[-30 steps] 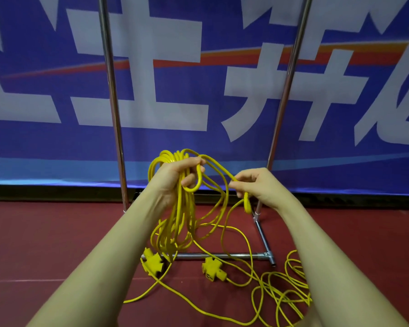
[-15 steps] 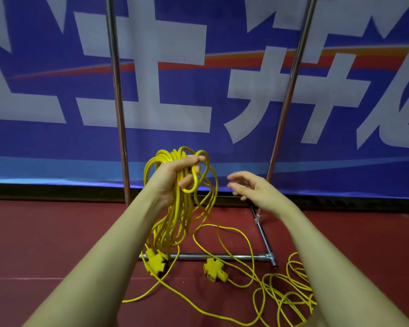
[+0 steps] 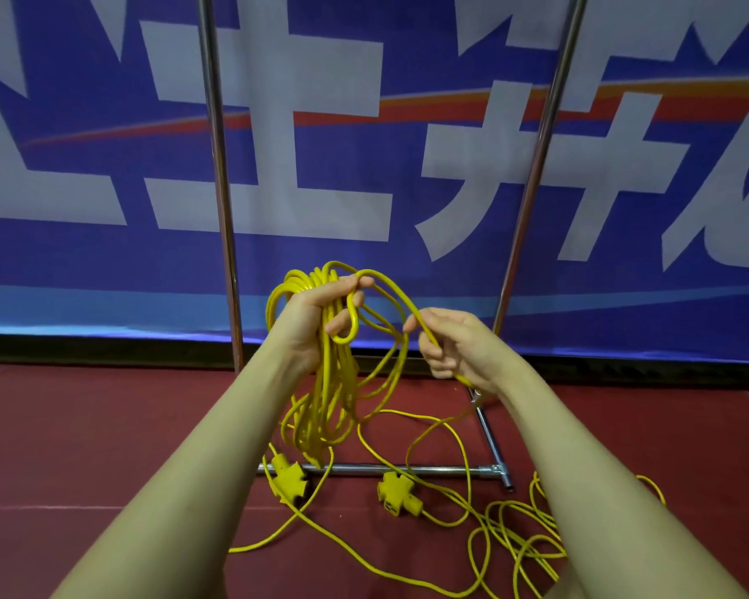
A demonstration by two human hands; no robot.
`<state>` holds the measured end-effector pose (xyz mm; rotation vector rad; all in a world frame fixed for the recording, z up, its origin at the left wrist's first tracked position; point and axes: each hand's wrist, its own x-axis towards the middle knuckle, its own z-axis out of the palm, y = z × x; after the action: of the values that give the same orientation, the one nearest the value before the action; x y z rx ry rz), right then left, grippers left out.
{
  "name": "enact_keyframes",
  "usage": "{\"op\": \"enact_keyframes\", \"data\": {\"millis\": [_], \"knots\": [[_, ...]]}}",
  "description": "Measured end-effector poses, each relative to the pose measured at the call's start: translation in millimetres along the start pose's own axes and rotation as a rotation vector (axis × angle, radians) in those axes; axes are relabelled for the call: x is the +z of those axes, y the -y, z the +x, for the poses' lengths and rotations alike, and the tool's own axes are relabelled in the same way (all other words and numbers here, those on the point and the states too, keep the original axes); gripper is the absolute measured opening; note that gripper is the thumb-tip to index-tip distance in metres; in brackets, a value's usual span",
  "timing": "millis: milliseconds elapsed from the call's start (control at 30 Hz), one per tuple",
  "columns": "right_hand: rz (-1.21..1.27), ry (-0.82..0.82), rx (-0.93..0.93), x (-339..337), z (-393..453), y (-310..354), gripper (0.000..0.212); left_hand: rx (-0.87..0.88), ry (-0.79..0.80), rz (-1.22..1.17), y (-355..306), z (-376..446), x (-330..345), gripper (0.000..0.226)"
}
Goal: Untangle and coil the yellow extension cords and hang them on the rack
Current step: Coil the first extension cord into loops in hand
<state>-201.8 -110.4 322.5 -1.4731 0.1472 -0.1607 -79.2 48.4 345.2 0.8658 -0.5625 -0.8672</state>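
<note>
Left pole [image 3: 219, 209] of the rack runs top to floor, left of centre frame, in front of the blue banner [image 3: 104, 261].

Left hand [image 3: 321, 313], centre frame: fingers curled round a bundle of coils [image 3: 321, 391]. Coils arch over the top of the hand and hang below it, bottom loops reaching down near the base bar [image 3: 407, 470]. One small loop sticks out between thumb and fingers.

Below the coils, lower centre: left socket block [image 3: 288, 479] on the red floor [image 3: 83, 447], touching or just in front of the base bar, cannot tell which. A strand runs from it down and left across the floor.

One strand [image 3: 390, 296] arcs from the left hand's top over to the right hand [image 3: 455, 348]. Right hand grips it: fingers curled round the strand, thumb on top. The strand exits under the palm and drops toward the floor.

Right socket block [image 3: 396, 492] lies on the floor just in front of the base bar, below and between the two hands.

Right pole [image 3: 537, 166] leans slightly, upper right of centre; its foot bar runs toward the camera to a T-joint [image 3: 498, 471].

Lower right: loose cord [image 3: 515, 538] in tangled loops on the floor, partly hidden behind the right forearm.
</note>
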Motion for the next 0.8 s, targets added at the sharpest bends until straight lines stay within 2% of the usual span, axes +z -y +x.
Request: {"op": "enact_keyframes", "data": {"millis": [167, 333, 500, 567, 633, 700, 733, 800], "knots": [[-0.057, 0.094, 0.06, -16.6, -8.8, -4.0, 0.015, 0.028, -0.058, 0.046, -0.4, 3.4, -5.3, 0.024], [-0.183, 0.132, 0.094, -27.3, -14.8, -4.6, 0.023, 0.055, -0.097, -0.001, -6.6, 4.0, -15.9, 0.023], [-0.066, 0.266, 0.123, -33.4, -19.7, -2.2, 0.034, 0.07, -0.117, -0.012, -8.5, 3.4, -18.7, 0.024], [-0.153, 0.17, 0.12, -29.9, -19.5, -4.8, 0.027, 0.058, -0.11, -0.006, -8.5, 3.1, -18.4, 0.023], [-0.241, -0.088, 0.059, -26.0, -14.6, -9.0, 0.019, 0.034, -0.095, 0.0, -7.4, 2.0, -17.7, 0.022], [-0.222, -0.333, -0.026, -23.7, -8.6, -10.7, 0.011, 0.021, -0.084, -0.001, -6.5, 0.9, -17.1, 0.021], [-0.24, -0.403, -0.047, -23.9, -7.0, -10.8, 0.007, 0.02, -0.084, -0.005, -6.7, 0.4, -17.5, 0.021], [-0.317, -0.451, -0.04, -27.1, -5.9, -12.4, 0.018, 0.018, -0.082, -0.016, -9.0, 0.1, -20.8, 0.021]]}}
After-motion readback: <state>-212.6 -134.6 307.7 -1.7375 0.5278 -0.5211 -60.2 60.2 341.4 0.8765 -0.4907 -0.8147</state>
